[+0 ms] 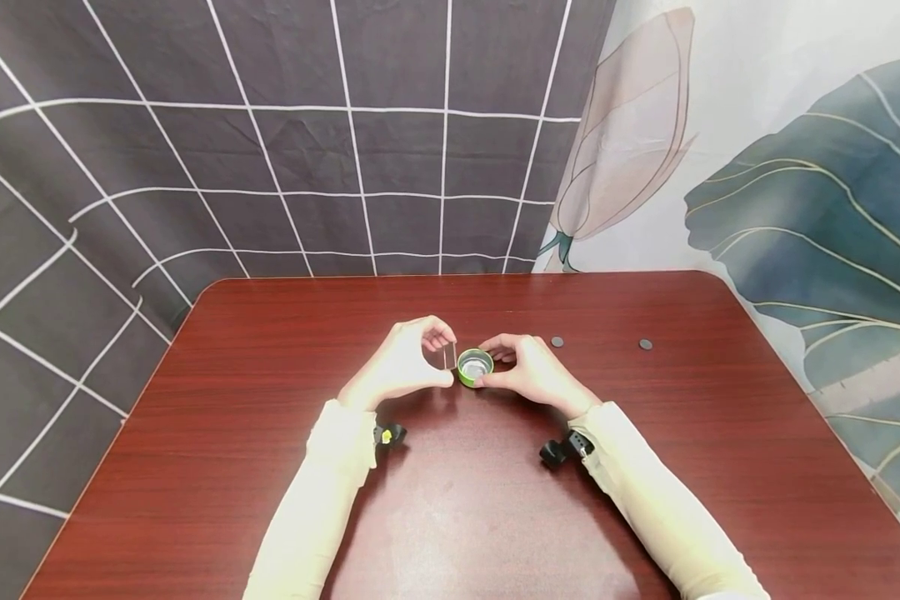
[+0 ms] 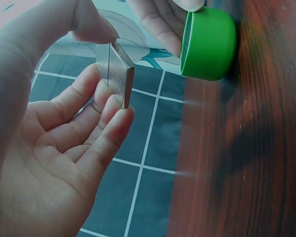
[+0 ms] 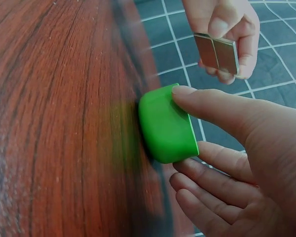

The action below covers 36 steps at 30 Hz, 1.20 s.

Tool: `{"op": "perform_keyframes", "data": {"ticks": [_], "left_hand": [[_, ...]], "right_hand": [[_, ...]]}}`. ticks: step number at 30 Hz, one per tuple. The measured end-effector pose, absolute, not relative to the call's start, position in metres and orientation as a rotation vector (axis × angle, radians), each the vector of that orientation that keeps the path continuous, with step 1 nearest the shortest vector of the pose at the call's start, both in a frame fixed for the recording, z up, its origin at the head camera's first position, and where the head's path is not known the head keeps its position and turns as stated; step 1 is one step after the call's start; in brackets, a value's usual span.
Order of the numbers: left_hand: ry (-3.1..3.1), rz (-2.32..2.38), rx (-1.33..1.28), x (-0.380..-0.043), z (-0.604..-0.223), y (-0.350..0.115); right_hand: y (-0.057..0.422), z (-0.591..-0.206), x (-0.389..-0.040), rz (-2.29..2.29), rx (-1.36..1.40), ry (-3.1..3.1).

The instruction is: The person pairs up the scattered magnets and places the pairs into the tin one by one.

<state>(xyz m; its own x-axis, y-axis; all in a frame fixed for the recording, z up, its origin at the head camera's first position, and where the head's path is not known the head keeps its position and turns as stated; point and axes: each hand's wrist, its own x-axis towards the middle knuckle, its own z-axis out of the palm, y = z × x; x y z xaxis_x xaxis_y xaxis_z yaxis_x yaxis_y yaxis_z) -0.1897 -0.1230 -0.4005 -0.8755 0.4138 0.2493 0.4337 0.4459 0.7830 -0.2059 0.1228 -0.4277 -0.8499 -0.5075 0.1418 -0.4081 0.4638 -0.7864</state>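
My left hand (image 1: 405, 358) pinches a small flat square piece (image 2: 119, 74) by its edges, thumb on one side and fingers on the other. Its face looks clear or mirror-like, with a thin line across it and shiny edges. To its right, my right hand (image 1: 528, 371) grips a round green tin (image 3: 167, 126) by the rim, between thumb and fingers. The tin is upright, with its open, silvery inside (image 1: 476, 367) facing up. It is low at the tabletop; whether it touches the wood I cannot tell. The square piece is held beside the tin, apart from it.
Two small grey discs (image 1: 557, 342) lie on the reddish-brown table (image 1: 450, 517) to the right of my right hand, one farther out. Behind the table's back edge hang a dark gridded cloth (image 1: 307, 150) and a leaf-patterned cloth (image 1: 795, 208).
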Motion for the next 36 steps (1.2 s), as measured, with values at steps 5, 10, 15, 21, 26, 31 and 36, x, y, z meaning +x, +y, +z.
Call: {"op": "perform_keyframes", "data": {"ticks": [5, 10, 15, 21, 26, 31, 36], "left_hand": [[-2.648, -1.462, -0.777, -0.193, -0.402, -0.120], [-2.622, -1.487, -0.794, -0.196, -0.402, -0.117], [-2.608, -1.517, -0.808, -0.197, -0.403, -0.113], [-2.608, -1.522, -0.803, -0.200, -0.407, -0.107], [-2.595, -1.538, -0.801, -0.201, -0.411, -0.102], [-2.585, -1.570, -0.785, -0.202, -0.415, -0.099], [-2.577, -1.598, -0.780, -0.202, -0.417, -0.097]], "right_hand": [[0.122, -0.426, -0.206, -1.348, -0.802, 2.588], [0.121, -0.424, -0.206, -1.361, -0.770, 2.578], [0.121, -0.423, -0.206, -1.361, -0.747, 2.583], [0.121, -0.425, -0.206, -1.364, -0.745, 2.587], [0.121, -0.426, -0.205, -1.356, -0.752, 2.598], [0.121, -0.427, -0.206, -1.348, -0.747, 2.604], [0.121, -0.426, -0.205, -1.341, -0.737, 2.605]]}}
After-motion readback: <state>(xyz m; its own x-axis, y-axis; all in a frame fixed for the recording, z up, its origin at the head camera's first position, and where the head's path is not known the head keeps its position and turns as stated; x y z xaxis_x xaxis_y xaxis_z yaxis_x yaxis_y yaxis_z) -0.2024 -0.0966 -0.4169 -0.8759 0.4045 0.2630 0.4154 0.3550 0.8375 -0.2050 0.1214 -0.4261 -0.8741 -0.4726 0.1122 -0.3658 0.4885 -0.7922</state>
